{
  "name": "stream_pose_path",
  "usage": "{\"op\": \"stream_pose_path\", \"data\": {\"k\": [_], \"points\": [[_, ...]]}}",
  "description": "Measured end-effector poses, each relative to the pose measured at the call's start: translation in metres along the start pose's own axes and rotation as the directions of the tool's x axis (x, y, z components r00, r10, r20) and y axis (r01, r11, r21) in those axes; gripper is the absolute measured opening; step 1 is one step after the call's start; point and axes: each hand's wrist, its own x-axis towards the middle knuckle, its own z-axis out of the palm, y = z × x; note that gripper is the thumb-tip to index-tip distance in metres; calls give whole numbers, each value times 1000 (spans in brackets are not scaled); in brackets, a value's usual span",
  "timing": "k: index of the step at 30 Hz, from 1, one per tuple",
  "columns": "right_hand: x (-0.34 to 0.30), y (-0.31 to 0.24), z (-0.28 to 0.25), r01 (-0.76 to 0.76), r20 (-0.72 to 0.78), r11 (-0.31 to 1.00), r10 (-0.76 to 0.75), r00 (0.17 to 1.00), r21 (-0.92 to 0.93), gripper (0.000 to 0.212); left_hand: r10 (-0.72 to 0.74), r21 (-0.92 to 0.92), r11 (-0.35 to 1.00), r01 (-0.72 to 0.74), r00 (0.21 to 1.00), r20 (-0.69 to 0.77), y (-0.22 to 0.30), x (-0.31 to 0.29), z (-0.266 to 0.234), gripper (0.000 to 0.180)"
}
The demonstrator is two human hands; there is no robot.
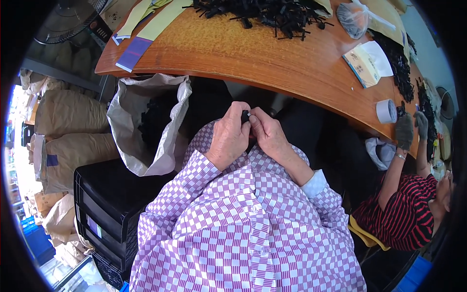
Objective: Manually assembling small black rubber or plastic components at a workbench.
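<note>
Close in front of my body, below the table's edge, both hands meet at a small black part [245, 117]. My left hand [228, 134] is closed with its thumb and fingers pinching the part. My right hand [267, 129] pinches at its right side, where a small pale bit shows between the fingertips. The part's exact kind is too small to tell. Just left of my left hand, a white woven sack [168, 141] stands with its mouth wide, dark pieces inside it.
A wooden table [204, 44] curves ahead, bearing a heap of black parts [272, 14], a tissue pack [365, 63], a tape roll [386, 111] and yellow-purple strips [138, 51]. Black drawers [102, 209] stand at left. A gloved co-worker [404, 204] works at right.
</note>
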Motion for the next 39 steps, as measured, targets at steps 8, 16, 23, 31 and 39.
{"op": "stream_pose_path", "data": {"k": [8, 16, 23, 31, 39], "points": [[0, -7, -6, 29, -54, 982, -19, 998, 184, 22, -16, -302, 953, -5, 998, -68, -3, 7, 4, 28], [-2, -11, -13, -118, 12, 831, 133, 991, 544, 12, -185, -923, 42, 382, 911, 369, -17, 7, -30, 33], [0, -15, -12, -129, 0, 833, 153, 988, 539, 18, -43, -862, 42, 505, 863, 504, -27, -1, -20, 39], [-2, -7, -23, -317, 296, 687, 153, 943, 654, 21, 45, -813, 137, 566, 816, 576, -19, -4, -21, 40], [-4, 0, -17, -161, 85, 880, 138, 987, 448, 24, -59, -513, 811, 282, 911, 408, 2, 0, -19, 39]]}}
